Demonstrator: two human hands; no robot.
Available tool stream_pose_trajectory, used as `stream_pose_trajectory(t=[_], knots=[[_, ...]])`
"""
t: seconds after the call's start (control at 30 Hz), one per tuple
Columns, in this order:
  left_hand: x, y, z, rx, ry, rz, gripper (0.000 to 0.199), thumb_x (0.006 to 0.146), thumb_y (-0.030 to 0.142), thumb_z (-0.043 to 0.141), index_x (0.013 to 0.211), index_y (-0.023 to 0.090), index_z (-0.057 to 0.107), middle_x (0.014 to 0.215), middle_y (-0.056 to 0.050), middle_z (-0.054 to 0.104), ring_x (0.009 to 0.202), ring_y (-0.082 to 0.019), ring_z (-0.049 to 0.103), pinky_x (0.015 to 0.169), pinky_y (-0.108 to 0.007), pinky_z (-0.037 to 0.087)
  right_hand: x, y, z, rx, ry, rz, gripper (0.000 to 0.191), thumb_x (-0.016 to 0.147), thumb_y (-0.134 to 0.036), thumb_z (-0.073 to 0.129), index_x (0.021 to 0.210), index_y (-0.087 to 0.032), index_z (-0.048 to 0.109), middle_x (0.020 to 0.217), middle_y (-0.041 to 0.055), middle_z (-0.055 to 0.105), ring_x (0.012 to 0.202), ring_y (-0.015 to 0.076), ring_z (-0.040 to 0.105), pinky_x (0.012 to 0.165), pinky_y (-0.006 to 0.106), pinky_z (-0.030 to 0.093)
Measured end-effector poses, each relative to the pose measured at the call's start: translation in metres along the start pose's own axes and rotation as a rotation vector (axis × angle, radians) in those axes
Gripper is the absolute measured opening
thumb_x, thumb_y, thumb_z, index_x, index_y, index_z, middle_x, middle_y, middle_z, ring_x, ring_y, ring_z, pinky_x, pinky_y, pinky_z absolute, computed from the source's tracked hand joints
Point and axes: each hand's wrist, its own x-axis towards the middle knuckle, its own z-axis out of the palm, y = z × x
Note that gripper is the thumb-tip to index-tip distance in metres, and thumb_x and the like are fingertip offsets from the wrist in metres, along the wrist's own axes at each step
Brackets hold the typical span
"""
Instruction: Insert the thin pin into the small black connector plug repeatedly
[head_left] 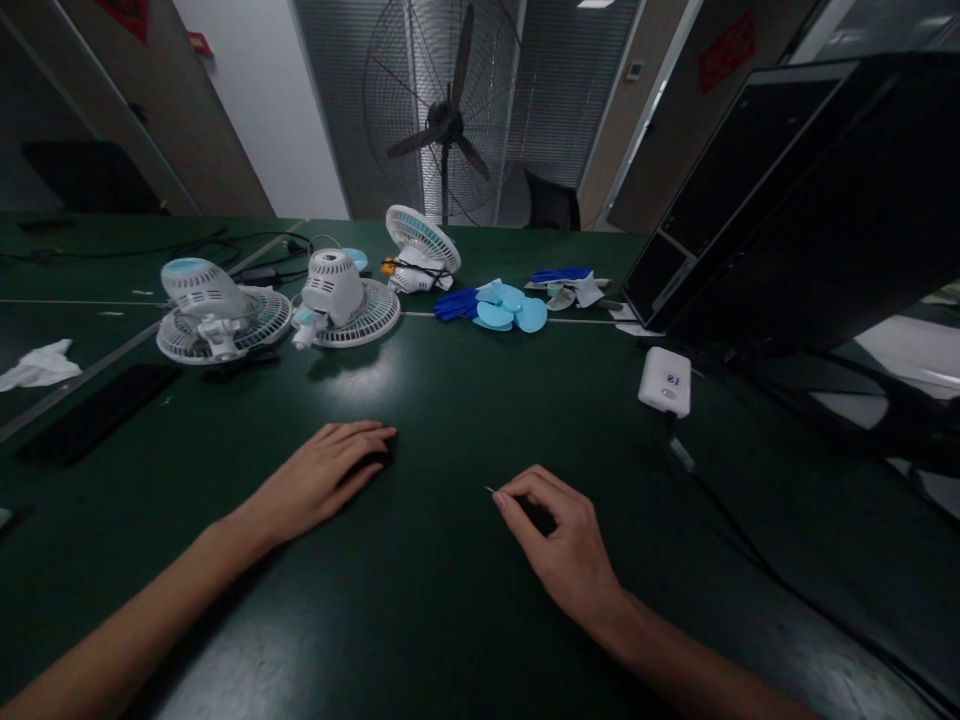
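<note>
Palm down on the dark green table point(420, 600), my left hand point(326, 470) lies with its fingers stretched out and nothing in them. My right hand point(559, 535) is to its right, thumb and forefinger pinched together. A tiny thin, pale sliver point(489, 490) sticks out from that pinch; it is too small to tell its kind. Beyond my left hand, two white fan heads point(202, 310) point(345, 300) lie face down on their grilles. A third small fan point(421, 248) stands tilted farther back.
Light-blue fan blades point(510, 306) and blue gloves point(454, 304) lie at mid-back. A white power bank point(666, 382) with a cable point(735, 520) sits at right, near a large black monitor point(810, 200). At left are a black flat slab point(101, 410) and a white tissue point(41, 366).
</note>
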Motion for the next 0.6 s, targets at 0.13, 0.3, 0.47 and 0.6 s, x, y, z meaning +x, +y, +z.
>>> stream_pose_trajectory(t=[0.13, 0.3, 0.47, 0.6], knots=[[-0.035, -0.073, -0.032, 0.105, 0.094, -0.321, 0.046, 0.105, 0.047, 0.048, 0.139, 0.019, 0.062, 0.148, -0.012, 0.061, 0.136, -0.032, 0.055, 0.115, -0.049, 0.040, 0.000, 0.002, 0.000, 0.002, 0.002, -0.002, 0.018, 0.103, -0.027, 0.061, 0.089, -0.022, 0.072, 0.086, 0.0014, 0.067, 0.075, 0.0168, 0.063, 0.066, 0.030, 0.048], [-0.056, -0.108, -0.048, 0.172, 0.099, -0.476, 0.051, 0.104, 0.047, 0.046, 0.141, 0.015, 0.059, 0.151, -0.013, 0.058, 0.135, -0.033, 0.054, 0.113, -0.048, 0.040, 0.000, 0.002, -0.001, 0.004, -0.011, -0.004, 0.019, 0.103, -0.027, 0.060, 0.089, -0.022, 0.072, 0.086, 0.0017, 0.068, 0.075, 0.0168, 0.064, 0.066, 0.030, 0.048], [-0.054, -0.098, -0.049, 0.226, 0.107, -0.487, 0.053, 0.103, 0.050, 0.046, 0.140, 0.014, 0.059, 0.147, -0.015, 0.059, 0.133, -0.034, 0.054, 0.112, -0.047, 0.039, -0.001, 0.000, -0.001, 0.008, -0.024, -0.002, 0.019, 0.103, -0.028, 0.060, 0.089, -0.022, 0.072, 0.087, 0.0021, 0.068, 0.076, 0.0171, 0.064, 0.066, 0.030, 0.049], [-0.056, -0.100, -0.050, 0.224, 0.110, -0.594, 0.055, 0.105, 0.049, 0.038, 0.144, 0.014, 0.056, 0.142, -0.017, 0.060, 0.128, -0.034, 0.056, 0.107, -0.046, 0.043, -0.002, 0.000, -0.001, 0.003, -0.022, -0.006, 0.019, 0.103, -0.028, 0.059, 0.090, -0.022, 0.072, 0.088, 0.0021, 0.069, 0.077, 0.0172, 0.064, 0.066, 0.030, 0.050]])
